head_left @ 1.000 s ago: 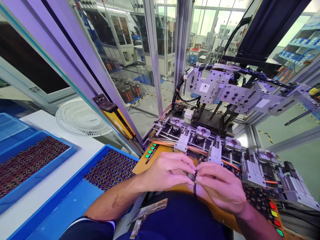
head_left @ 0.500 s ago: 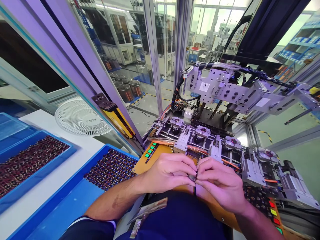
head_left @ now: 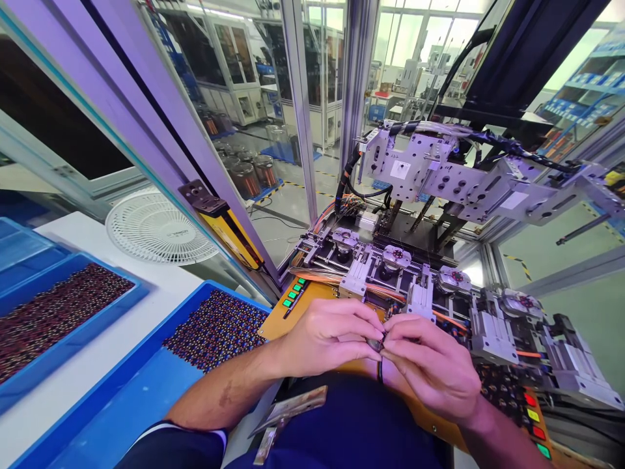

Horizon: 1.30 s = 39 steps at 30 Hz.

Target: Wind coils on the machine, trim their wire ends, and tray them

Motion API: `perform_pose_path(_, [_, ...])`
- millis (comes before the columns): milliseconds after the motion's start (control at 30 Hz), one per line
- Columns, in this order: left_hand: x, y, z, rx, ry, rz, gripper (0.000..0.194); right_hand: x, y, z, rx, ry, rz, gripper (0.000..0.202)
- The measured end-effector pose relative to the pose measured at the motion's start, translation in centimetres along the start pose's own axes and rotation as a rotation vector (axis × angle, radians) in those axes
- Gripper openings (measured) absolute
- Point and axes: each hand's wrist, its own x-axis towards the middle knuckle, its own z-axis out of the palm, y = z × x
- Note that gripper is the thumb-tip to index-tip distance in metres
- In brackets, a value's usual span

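My left hand (head_left: 336, 335) and my right hand (head_left: 432, 361) meet fingertip to fingertip above the front edge of the orange machine panel (head_left: 278, 319). Between the left thumb and fingers is a small dark metallic part (head_left: 375, 344), mostly hidden. The right fingertips pinch at its right side; what exactly they grip is too small to make out. Just beyond the hands is a row of metal fixtures (head_left: 396, 258) with round heads.
A blue tray (head_left: 122, 384) with many small dark parts lies at the left, another blue tray (head_left: 139, 290) beyond it. A white fan (head_left: 159, 228) stands behind. Metal frame posts and a yellow sensor (head_left: 234, 238) rise at left; a plated gantry (head_left: 459, 182) hangs above the fixtures.
My right hand has shifted slightly, its fingers flatter and turned over the small part. My left hand has hardly moved.
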Motion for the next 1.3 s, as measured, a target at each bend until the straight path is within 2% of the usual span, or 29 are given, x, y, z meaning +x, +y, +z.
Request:
perform_pose_path(300, [-0.1,0.0,-0.1,0.012,0.015,0.0,0.014,0.5,0.1,-0.3,-0.091,-0.054,-0.083,0.029])
perform_pose_path(500, [-0.1,0.0,-0.1,0.003,0.024,0.025,0.015,0.4,-0.1,0.0,-0.077,-0.021,-0.089,0.029])
perform_pose_path(633, [0.0,0.1,-0.1,-0.001,0.032,0.048,0.019,0.3,-0.2,0.1,0.013,0.023,-0.007,0.031])
perform_pose_path(733, [0.1,0.1,-0.1,-0.012,0.035,0.08,0.018,0.4,-0.2,0.0,0.141,0.008,0.117,0.026])
perform_pose_path(833, [0.2,0.1,0.0,-0.023,0.042,0.087,0.019,0.6,0.0,-0.2,0.228,-0.017,0.172,0.019])
perform_pose_path(1133, [0.1,0.0,0.1,-0.049,0.046,0.085,0.021,1.2,0.2,-0.5,0.284,-0.089,0.182,0.013])
perform_pose_path(1300, [0.0,0.1,0.1,-0.042,0.041,0.072,0.021,1.1,0.3,-0.6,0.287,-0.091,0.118,0.017])
